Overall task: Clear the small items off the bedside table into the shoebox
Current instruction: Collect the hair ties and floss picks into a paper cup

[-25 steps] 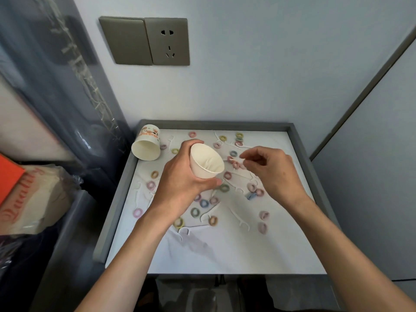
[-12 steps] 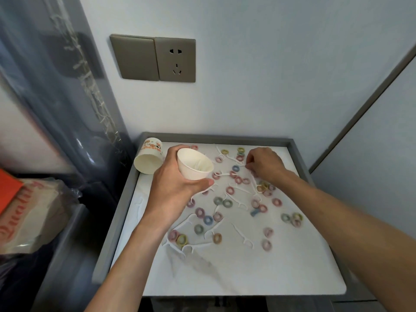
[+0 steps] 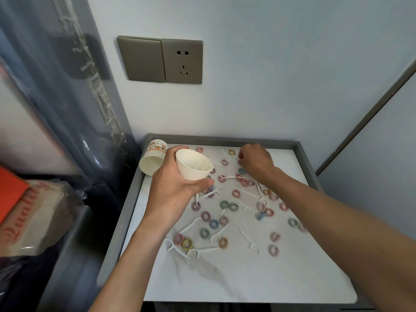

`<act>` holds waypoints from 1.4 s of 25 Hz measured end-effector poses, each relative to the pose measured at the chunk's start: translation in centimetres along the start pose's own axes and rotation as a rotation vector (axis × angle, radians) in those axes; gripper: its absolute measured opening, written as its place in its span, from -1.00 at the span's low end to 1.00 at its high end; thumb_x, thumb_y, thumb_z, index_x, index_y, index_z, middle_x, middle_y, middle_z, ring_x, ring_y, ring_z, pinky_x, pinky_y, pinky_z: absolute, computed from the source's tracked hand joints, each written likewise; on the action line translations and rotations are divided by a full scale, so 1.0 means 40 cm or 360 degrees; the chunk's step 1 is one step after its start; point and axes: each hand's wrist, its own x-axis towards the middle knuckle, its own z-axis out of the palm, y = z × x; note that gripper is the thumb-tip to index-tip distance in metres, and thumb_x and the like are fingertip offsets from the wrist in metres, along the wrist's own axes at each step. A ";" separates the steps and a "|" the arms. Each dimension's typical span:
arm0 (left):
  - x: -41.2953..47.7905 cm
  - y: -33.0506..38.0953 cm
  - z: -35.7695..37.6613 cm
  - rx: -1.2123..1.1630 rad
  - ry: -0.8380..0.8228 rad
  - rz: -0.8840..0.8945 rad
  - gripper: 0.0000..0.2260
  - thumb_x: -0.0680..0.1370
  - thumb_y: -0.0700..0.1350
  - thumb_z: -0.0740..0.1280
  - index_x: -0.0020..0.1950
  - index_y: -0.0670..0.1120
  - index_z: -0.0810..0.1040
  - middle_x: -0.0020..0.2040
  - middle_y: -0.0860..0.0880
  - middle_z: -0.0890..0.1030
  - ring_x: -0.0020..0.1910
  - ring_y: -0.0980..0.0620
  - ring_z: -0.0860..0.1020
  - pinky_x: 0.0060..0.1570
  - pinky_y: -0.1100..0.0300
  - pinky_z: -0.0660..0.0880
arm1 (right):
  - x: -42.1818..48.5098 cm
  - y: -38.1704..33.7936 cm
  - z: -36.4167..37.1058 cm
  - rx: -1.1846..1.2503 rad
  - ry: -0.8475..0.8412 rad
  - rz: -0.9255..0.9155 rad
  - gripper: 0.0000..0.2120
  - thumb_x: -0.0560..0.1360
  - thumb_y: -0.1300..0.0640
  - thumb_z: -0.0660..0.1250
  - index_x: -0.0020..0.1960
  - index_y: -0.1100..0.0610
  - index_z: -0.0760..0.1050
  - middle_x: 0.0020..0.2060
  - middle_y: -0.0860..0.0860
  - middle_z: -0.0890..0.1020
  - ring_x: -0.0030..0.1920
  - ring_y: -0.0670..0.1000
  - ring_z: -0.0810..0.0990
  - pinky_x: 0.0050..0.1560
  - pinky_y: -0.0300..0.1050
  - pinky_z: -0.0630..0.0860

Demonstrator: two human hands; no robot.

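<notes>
1 cup (image 3: 194, 168) tilts, mouth rightward

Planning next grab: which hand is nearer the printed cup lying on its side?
Left. Left hand, gripping the white cup, sits beside the printed cup; right hand lies farther right.

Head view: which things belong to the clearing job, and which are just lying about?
Job: left hand holding the white paper cup; right hand down among the far items; floss picks; coloured hair rings; bedside table. No shoebox is visible.
Lying about: printed cup on its side; wall socket; plastic-wrapped bag.
</notes>
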 end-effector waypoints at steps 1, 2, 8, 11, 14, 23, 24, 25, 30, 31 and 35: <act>0.000 0.000 -0.002 0.0004 0.0003 -0.0005 -0.35 0.18 -0.10 0.68 0.15 0.15 0.45 -0.11 0.41 0.55 -0.11 0.35 0.53 -0.17 0.42 0.47 | 0.002 0.001 0.004 -0.0028 0.0010 0.0032 -0.87 0.50 0.22 0.36 0.02 0.20 0.61 -0.04 0.16 0.66 -0.05 0.19 0.62 -0.11 -0.05 0.52; 0.001 0.000 -0.004 0.0007 0.0004 -0.0006 -0.35 0.19 -0.10 0.68 0.15 0.15 0.45 -0.11 0.41 0.55 -0.11 0.36 0.53 -0.17 0.41 0.48 | 0.002 0.001 0.007 -0.0062 0.0022 0.0052 -0.89 0.50 0.23 0.35 0.00 0.21 0.61 -0.06 0.15 0.66 -0.06 0.19 0.63 -0.13 -0.05 0.52; -0.001 0.008 -0.010 -0.0001 0.0006 -0.0023 -0.37 0.20 -0.10 0.67 0.14 0.15 0.44 -0.11 0.45 0.54 -0.12 0.38 0.52 -0.16 0.39 0.49 | -0.004 -0.006 0.011 -0.0206 0.0048 0.0088 -0.92 0.48 0.20 0.41 -0.07 0.18 0.54 -0.11 0.11 0.65 -0.09 0.15 0.64 -0.20 -0.10 0.44; -0.004 0.012 -0.016 0.0006 0.0017 -0.0034 -0.39 0.20 -0.08 0.67 0.13 0.13 0.46 -0.11 0.44 0.55 -0.12 0.37 0.54 -0.14 0.32 0.52 | -0.008 -0.007 0.005 -0.0283 0.0036 0.0078 -0.87 0.47 0.18 0.44 -0.01 0.17 0.56 -0.08 0.10 0.66 -0.06 0.14 0.64 -0.20 -0.11 0.42; -0.008 0.019 -0.016 0.0016 0.0017 -0.0032 -0.39 0.20 -0.08 0.67 0.14 0.11 0.46 -0.12 0.44 0.55 -0.12 0.39 0.53 -0.18 0.41 0.49 | -0.006 -0.008 0.001 -0.0308 -0.0039 0.0022 -0.84 0.48 0.17 0.42 0.04 0.19 0.55 -0.02 0.12 0.64 -0.02 0.15 0.63 -0.16 -0.10 0.42; -0.016 0.044 -0.031 -0.0005 0.0021 -0.0092 -0.41 0.23 -0.11 0.66 0.15 0.08 0.46 -0.11 0.24 0.58 -0.12 0.28 0.54 -0.09 0.13 0.57 | -0.006 -0.021 -0.025 0.0021 0.0153 -0.0054 -0.83 0.48 0.18 0.44 0.05 0.16 0.55 -0.05 0.14 0.66 -0.05 0.15 0.62 -0.11 -0.07 0.52; -0.016 0.046 -0.032 -0.0007 0.0031 -0.0100 -0.41 0.23 -0.12 0.65 0.15 0.08 0.46 -0.10 0.20 0.58 -0.11 0.25 0.54 -0.06 0.06 0.58 | 0.013 -0.034 -0.035 0.0227 0.0172 -0.0014 -0.86 0.49 0.19 0.43 0.04 0.14 0.57 -0.05 0.13 0.66 -0.04 0.15 0.62 -0.05 -0.04 0.55; -0.015 0.047 -0.033 -0.0010 0.0042 -0.0107 -0.41 0.23 -0.13 0.65 0.15 0.07 0.46 -0.09 0.18 0.57 -0.11 0.23 0.54 -0.04 0.02 0.58 | 0.034 -0.051 -0.043 0.0377 0.0163 0.0024 -0.88 0.49 0.18 0.42 0.03 0.13 0.60 -0.05 0.13 0.67 -0.02 0.16 0.62 -0.01 -0.03 0.56; -0.011 0.044 -0.044 0.0003 0.0080 -0.0118 -0.41 0.23 -0.14 0.65 0.16 0.08 0.47 -0.06 0.16 0.57 -0.08 0.23 0.54 0.01 0.01 0.58 | 0.077 -0.120 -0.004 0.0320 -0.0031 0.0158 -0.81 0.47 0.23 0.43 0.07 0.25 0.60 0.00 0.21 0.65 0.01 0.22 0.63 0.00 -0.01 0.59; -0.009 0.043 -0.046 0.0008 0.0081 -0.0115 -0.41 0.23 -0.14 0.65 0.16 0.09 0.47 -0.06 0.15 0.58 -0.07 0.21 0.55 0.02 0.02 0.57 | 0.076 -0.124 0.004 0.0277 -0.0028 0.0182 -0.82 0.47 0.26 0.43 0.05 0.27 0.59 -0.01 0.21 0.65 -0.01 0.22 0.63 -0.06 -0.03 0.58; -0.008 0.040 -0.055 0.0031 0.0085 -0.0120 -0.40 0.23 -0.12 0.65 0.16 0.11 0.46 -0.07 0.17 0.58 -0.08 0.31 0.53 -0.02 0.12 0.57 | 0.074 -0.129 0.011 0.0196 0.0021 0.0295 -0.84 0.47 0.25 0.42 0.03 0.24 0.54 0.02 0.19 0.64 0.04 0.21 0.63 -0.17 -0.11 0.43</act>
